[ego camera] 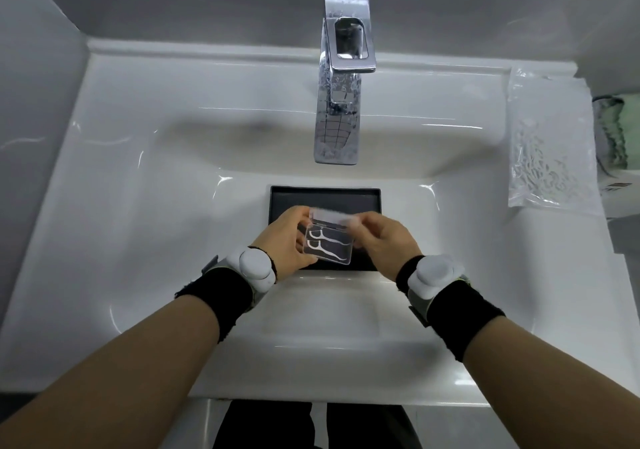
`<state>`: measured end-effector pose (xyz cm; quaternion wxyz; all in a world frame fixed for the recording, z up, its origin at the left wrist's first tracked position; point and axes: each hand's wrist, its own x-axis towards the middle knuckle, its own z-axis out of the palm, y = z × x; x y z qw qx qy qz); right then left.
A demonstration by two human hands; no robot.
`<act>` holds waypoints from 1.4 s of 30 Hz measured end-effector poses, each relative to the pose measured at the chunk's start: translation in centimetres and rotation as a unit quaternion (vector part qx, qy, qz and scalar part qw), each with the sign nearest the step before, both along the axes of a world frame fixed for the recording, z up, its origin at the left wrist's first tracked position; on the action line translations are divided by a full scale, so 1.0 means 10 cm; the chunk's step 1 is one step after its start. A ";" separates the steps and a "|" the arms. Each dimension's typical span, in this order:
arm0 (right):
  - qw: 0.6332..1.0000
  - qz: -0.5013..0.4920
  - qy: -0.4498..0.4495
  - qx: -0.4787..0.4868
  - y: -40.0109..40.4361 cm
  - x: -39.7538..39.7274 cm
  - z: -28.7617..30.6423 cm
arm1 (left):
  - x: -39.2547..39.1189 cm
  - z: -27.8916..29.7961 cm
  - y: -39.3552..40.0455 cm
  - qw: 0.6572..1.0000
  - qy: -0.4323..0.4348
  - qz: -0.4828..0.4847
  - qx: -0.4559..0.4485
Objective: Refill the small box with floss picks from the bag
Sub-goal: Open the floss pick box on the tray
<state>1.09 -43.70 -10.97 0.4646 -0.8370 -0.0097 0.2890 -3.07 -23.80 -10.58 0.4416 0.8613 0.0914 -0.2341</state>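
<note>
Both hands grip small box point(329, 245) — mid-basin.

open sink rim point(460, 109) leads right to the bag point(550, 143); only the faucet point(341, 102) juts overhead.

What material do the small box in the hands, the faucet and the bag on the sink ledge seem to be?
Small box: clear hard plastic; the floss picks show through. Faucet: polished chromed metal, probably; it mirrors the surroundings. Bag: thin clear plastic film, crinkled and glossy.
</note>
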 end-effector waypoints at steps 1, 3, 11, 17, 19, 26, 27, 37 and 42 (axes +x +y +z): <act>0.999 -0.044 0.007 0.009 0.00 0.03 -0.02 | 0.01 0.00 -0.02 1.000 -0.003 -0.002 -0.007; 0.996 -0.092 0.011 -0.008 -0.01 0.09 -0.07 | 0.01 0.01 -0.07 1.000 -0.017 -0.006 -0.006; 0.985 -0.174 0.023 -0.006 -0.04 0.45 -0.16 | 0.24 -0.06 -0.29 0.998 -0.047 0.024 0.029; 0.984 -0.175 0.012 -0.019 -0.08 0.80 -0.31 | 0.49 -0.19 -0.41 0.998 -0.036 0.056 0.020; 0.985 -0.173 0.012 -0.026 -0.09 0.86 -0.36 | 0.55 -0.24 -0.45 0.997 -0.032 0.066 0.030; 0.984 -0.177 0.003 -0.018 -0.11 0.89 -0.45 | 0.65 -0.35 -0.52 0.994 -0.030 0.094 0.042; 0.983 -0.180 0.003 -0.014 -0.12 0.88 -0.45 | 0.65 -0.35 -0.52 0.994 -0.029 0.096 0.041; 0.995 -0.091 0.037 -0.022 -0.33 0.49 0.06 | 0.44 0.03 -0.54 0.993 -0.016 0.053 0.103; 0.999 -0.015 0.030 -0.019 -0.47 0.17 0.51 | 0.39 0.52 -0.69 0.996 0.026 0.002 0.084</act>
